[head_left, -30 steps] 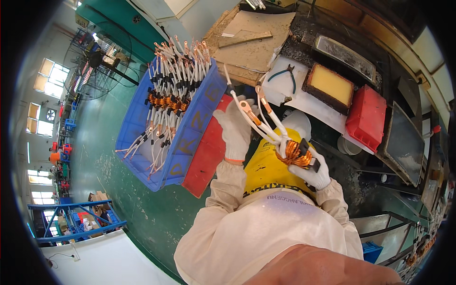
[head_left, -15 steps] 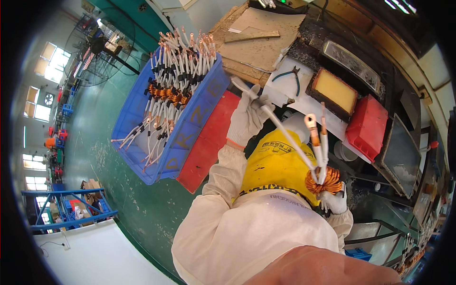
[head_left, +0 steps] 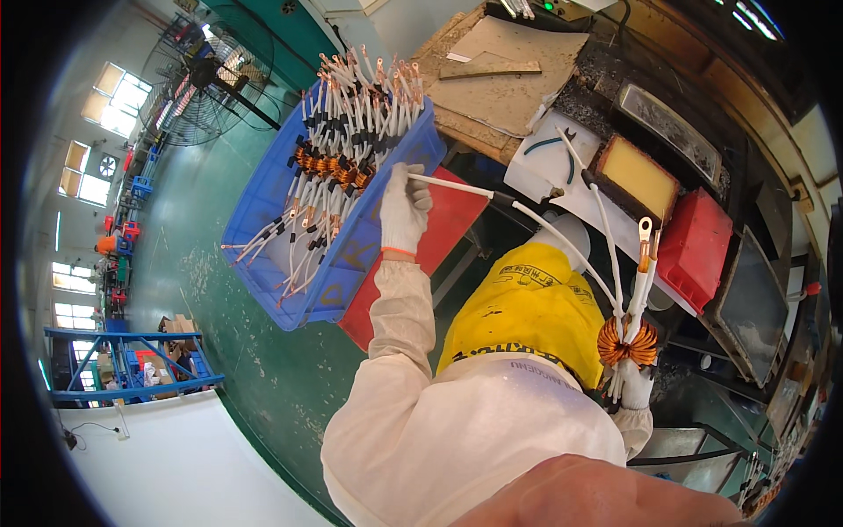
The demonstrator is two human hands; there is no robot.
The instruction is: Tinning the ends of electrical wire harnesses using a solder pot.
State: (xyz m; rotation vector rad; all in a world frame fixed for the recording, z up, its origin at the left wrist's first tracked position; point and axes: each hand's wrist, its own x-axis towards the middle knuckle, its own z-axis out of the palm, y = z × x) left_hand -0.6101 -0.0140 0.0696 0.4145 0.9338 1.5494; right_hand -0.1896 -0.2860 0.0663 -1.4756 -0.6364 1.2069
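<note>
My gloved right hand (head_left: 636, 386) is closed on a copper-wound ring coil (head_left: 627, 341) from below, with white leads standing out of its top. One short lead ends in a copper lug (head_left: 645, 230). A long white lead (head_left: 562, 239) with a black sleeve stretches leftward from the coil to my gloved left hand (head_left: 406, 211). That hand's fingers are wrapped around the lead's far end, hiding its tip, beside the blue crate (head_left: 351, 268). A second long lead (head_left: 606, 215) points up toward the pliers (head_left: 569, 158). Yellow cloth (head_left: 518, 303) covers my lap.
Similar coils (head_left: 332, 167) with white leads fill much of the crate, which sits next to a red panel (head_left: 452, 206). At the bench stand a yellow block in a dark frame (head_left: 639, 178), a metal pan (head_left: 672, 127) and a red bin (head_left: 698, 246). A fan (head_left: 206, 75) stands far left.
My left hand has moved left to the end of the long lead, now pulled away from the others. The coil has turned upright and shifted right. The whole view has shifted slightly.
</note>
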